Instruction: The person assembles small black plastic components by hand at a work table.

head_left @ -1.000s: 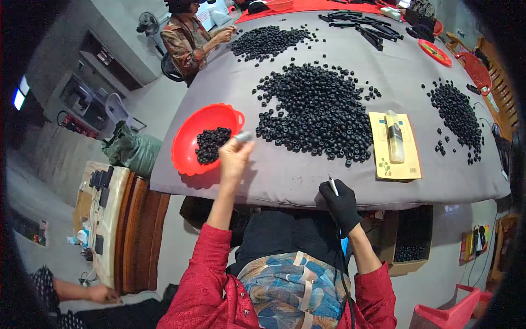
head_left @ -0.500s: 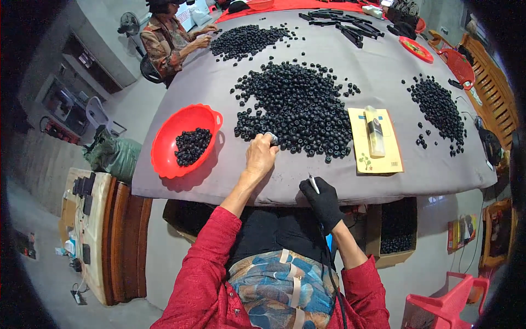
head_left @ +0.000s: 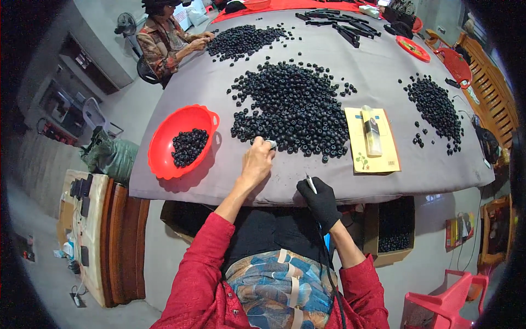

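My bare left hand (head_left: pixel 257 162) is at the near edge of a large pile of small black ring-like parts (head_left: pixel 296 104). Its fingers are curled together, with something whitish at the tips; what they pinch, if anything, is hidden. In a black glove, my right hand (head_left: pixel 321 203) closes round a slim white pen-like tool (head_left: pixel 311 183), tip pointing up over the table's front edge. A dark cord runs down from that hand along my forearm. Left of the pile stands a red plastic bowl (head_left: pixel 159 151) with a heap of the same black parts (head_left: pixel 190 147) inside.
Right of the pile, a clear bottle (head_left: pixel 373 137) lies on a yellow booklet (head_left: pixel 356 156). More black parts form a heap at the right (head_left: pixel 435 107) and one at the far left (head_left: pixel 241 43), where another person (head_left: pixel 164 44) works. Black strips (head_left: pixel 345 24) lie farther back; a pink stool (head_left: pixel 446 301) stands lower right.
My left hand has drawn back slightly toward me, its fingers curled in more. My right hand keeps its hold on the pen-like tool. The whole view has shifted a little.
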Demonstrator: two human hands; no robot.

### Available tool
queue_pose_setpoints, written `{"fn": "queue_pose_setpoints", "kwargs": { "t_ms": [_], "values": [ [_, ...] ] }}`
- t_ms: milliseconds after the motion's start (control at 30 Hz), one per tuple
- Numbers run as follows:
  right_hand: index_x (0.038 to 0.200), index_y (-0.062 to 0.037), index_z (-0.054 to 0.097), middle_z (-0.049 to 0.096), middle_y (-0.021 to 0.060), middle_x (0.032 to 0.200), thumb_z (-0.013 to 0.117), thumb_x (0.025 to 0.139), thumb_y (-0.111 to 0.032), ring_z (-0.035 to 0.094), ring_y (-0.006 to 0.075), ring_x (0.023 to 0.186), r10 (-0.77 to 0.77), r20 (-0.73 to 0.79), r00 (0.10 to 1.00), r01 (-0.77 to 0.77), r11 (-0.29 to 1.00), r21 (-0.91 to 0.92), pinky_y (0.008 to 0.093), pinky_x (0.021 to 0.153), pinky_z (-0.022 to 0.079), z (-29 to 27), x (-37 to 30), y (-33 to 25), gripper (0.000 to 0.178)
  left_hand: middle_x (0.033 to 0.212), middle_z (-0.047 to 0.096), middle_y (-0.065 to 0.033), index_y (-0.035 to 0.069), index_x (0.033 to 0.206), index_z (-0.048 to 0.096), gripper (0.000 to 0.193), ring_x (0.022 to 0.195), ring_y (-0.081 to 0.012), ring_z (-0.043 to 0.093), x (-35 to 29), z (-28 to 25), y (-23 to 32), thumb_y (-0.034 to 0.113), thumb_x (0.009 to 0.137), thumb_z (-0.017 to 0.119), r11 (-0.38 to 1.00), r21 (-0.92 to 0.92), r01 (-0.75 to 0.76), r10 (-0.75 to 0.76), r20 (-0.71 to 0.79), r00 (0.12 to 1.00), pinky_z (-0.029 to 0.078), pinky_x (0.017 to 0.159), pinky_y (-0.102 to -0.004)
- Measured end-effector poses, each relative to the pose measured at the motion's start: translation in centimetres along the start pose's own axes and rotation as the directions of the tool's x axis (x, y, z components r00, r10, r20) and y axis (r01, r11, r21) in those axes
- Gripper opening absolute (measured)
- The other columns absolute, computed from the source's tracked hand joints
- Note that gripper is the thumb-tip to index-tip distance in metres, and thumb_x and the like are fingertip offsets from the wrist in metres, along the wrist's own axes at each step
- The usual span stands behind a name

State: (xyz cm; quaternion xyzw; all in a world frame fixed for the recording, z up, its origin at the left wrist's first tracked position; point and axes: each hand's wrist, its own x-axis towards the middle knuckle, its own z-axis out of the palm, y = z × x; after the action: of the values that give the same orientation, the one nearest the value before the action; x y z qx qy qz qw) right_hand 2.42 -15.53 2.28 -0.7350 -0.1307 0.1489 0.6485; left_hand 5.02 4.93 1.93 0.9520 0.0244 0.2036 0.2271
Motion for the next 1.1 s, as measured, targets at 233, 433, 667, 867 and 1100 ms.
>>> {"fn": "queue_pose_setpoints", "kwargs": {
  "t_ms": [233, 433, 667, 867, 1100],
  "values": [
    [0.082, -0.0011, 0.058, 0.058, 0.0048, 0.071, 0.055, 0.082, -0.022, 0.053, 0.0113, 0.063, 0.074, -0.008, 0.997, -0.075, 0.997, -0.033, 0.0267, 0.056, 0.042, -0.4, 0.2, -0.2, 0.021, 0.070, 0.059, -0.0078, -0.004, 0.102, 0.056, 0.022, 0.058, -0.0101, 0.057, -4.1, -0.7, 4.1, 0.006, 0.084, 0.051, 0.280, -0.836, 0.471, -0.147, 0.448, 0.882, 0.049, 0.052, -0.0221],
    [0.086, -0.0015, 0.059, 0.058, 0.0036, 0.072, 0.054, 0.083, -0.022, 0.053, 0.0096, 0.065, -0.001, -0.029, 1.000, 0.004, 0.994, 0.106, 0.0243, 0.059, 0.042, -0.2, -0.2, -1.0, 0.021, 0.073, 0.061, -0.0060, -0.002, 0.098, 0.058, 0.017, 0.060, -0.0101, 0.058, -5.5, 0.6, 5.6, 0.001, 0.082, 0.054, 0.307, -0.860, 0.407, -0.092, 0.399, 0.912, 0.050, 0.054, -0.0228],
    [0.088, -0.0009, 0.058, 0.059, 0.0030, 0.075, 0.054, 0.084, -0.021, 0.052, 0.0087, 0.066, -0.033, -0.019, 0.999, 0.034, 0.997, 0.067, 0.0244, 0.059, 0.042, -0.3, -0.2, -0.1, 0.021, 0.067, 0.058, -0.0025, -0.001, 0.096, 0.059, 0.015, 0.055, -0.0071, 0.055, -5.7, 1.0, 4.9, 0.003, 0.082, 0.056, 0.069, -0.875, 0.480, -0.110, 0.471, 0.875, 0.046, 0.048, -0.0190],
    [0.097, 0.0000, 0.057, 0.060, 0.0077, 0.080, 0.054, 0.084, -0.022, 0.055, 0.0114, 0.072, 0.099, -0.004, 0.995, -0.097, 0.980, 0.172, 0.0267, 0.064, 0.044, -0.4, -0.3, 0.2, 0.025, 0.071, 0.058, -0.0056, 0.001, 0.099, 0.058, 0.018, 0.055, -0.0086, 0.053, -5.8, 0.8, 4.2, 0.004, 0.081, 0.057, -0.164, -0.857, 0.489, -0.097, 0.507, 0.856, 0.045, 0.050, -0.0201],
    [0.105, -0.0014, 0.057, 0.063, 0.0082, 0.091, 0.055, 0.085, -0.021, 0.058, 0.0120, 0.081, -0.005, 0.040, 0.999, 0.009, 0.997, -0.077, 0.0262, 0.070, 0.046, 0.2, -1.3, -1.4, 0.028, 0.071, 0.057, -0.0013, 0.002, 0.098, 0.058, 0.017, 0.056, -0.0067, 0.052, -6.2, 0.7, 4.2, 0.008, 0.082, 0.058, -0.228, -0.846, 0.482, -0.077, 0.509, 0.858, 0.043, 0.052, -0.0182]
  ]
}}
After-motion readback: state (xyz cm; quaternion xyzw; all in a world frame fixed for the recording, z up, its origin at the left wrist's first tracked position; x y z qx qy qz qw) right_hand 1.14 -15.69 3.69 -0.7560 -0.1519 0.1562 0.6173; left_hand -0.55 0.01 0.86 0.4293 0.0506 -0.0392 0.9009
